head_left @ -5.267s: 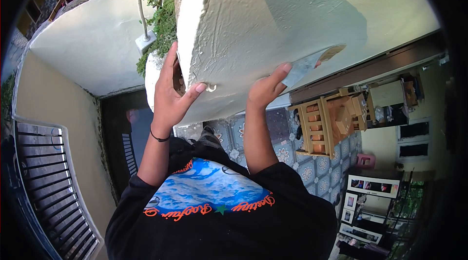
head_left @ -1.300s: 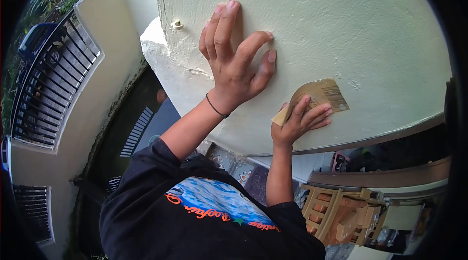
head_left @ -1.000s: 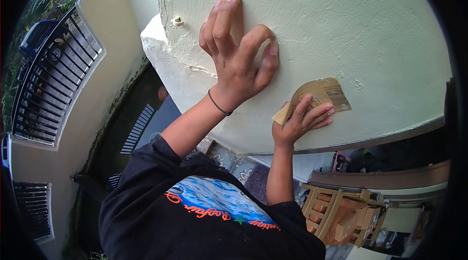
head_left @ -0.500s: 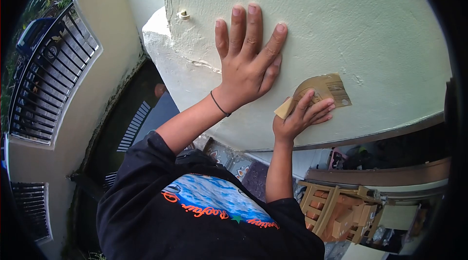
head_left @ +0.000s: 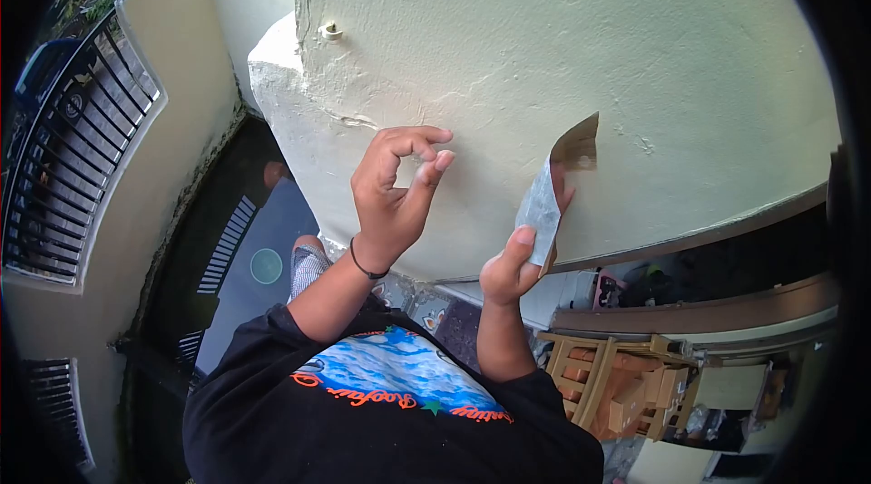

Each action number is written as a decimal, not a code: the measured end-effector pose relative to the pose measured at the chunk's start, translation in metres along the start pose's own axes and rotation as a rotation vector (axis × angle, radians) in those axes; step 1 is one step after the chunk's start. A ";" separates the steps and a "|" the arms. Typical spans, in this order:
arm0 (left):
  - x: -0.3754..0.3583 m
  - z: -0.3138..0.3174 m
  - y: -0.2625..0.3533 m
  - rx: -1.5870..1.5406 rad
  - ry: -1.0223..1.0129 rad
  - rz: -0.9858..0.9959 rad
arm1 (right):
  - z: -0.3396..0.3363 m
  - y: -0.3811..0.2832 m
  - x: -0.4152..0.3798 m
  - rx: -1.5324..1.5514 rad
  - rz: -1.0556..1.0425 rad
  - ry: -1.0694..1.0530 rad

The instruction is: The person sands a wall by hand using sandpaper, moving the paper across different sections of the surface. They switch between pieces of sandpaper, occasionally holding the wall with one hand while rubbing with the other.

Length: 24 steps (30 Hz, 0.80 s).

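My right hand grips a bent sheet of sandpaper, thumb on its pale grey, dusty face and fingers behind it. The sheet's brown backing shows at the curled upper end, close to the cream wall. In front of that wall, my left hand is raised with nothing in it; thumb and index finger curve toward each other with a gap between them. A dark band circles the left wrist.
A small pipe stub sticks out of the wall near a crack. To the left runs a black railing on a low wall. Wooden furniture with cardboard boxes stands at the lower right. A round green object lies below.
My left hand has come off the wall, moved down and curled its fingers. My right hand has lowered and turned the sandpaper from the wall, so its grey side now shows.
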<state>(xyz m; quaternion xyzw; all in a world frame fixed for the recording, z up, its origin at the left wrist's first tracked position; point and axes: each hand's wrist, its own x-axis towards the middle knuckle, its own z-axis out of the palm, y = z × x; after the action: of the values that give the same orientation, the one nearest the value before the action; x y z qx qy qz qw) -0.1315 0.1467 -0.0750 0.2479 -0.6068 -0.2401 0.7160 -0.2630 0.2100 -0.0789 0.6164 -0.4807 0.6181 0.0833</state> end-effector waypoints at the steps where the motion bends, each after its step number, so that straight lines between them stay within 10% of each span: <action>1: -0.005 -0.003 0.002 -0.138 -0.009 -0.198 | -0.002 -0.005 -0.004 0.332 0.060 -0.040; 6: -0.005 -0.017 0.002 -0.443 -0.119 -0.483 | -0.016 -0.008 -0.004 0.939 0.454 -0.061; 15: -0.033 -0.012 0.017 -0.756 -0.415 -0.746 | -0.005 -0.013 0.001 1.039 0.744 -0.060; 19: -0.023 -0.016 0.033 -0.592 -0.057 -0.708 | -0.005 -0.013 -0.005 0.931 0.865 -0.246; 24: -0.004 -0.031 0.033 -0.022 0.262 0.130 | -0.039 0.001 0.017 0.366 0.444 0.280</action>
<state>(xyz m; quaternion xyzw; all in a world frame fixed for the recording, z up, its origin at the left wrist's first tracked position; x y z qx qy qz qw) -0.1004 0.1767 -0.0610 0.2297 -0.5202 -0.1655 0.8057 -0.2942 0.2283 -0.0565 0.4102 -0.4684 0.7761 -0.1005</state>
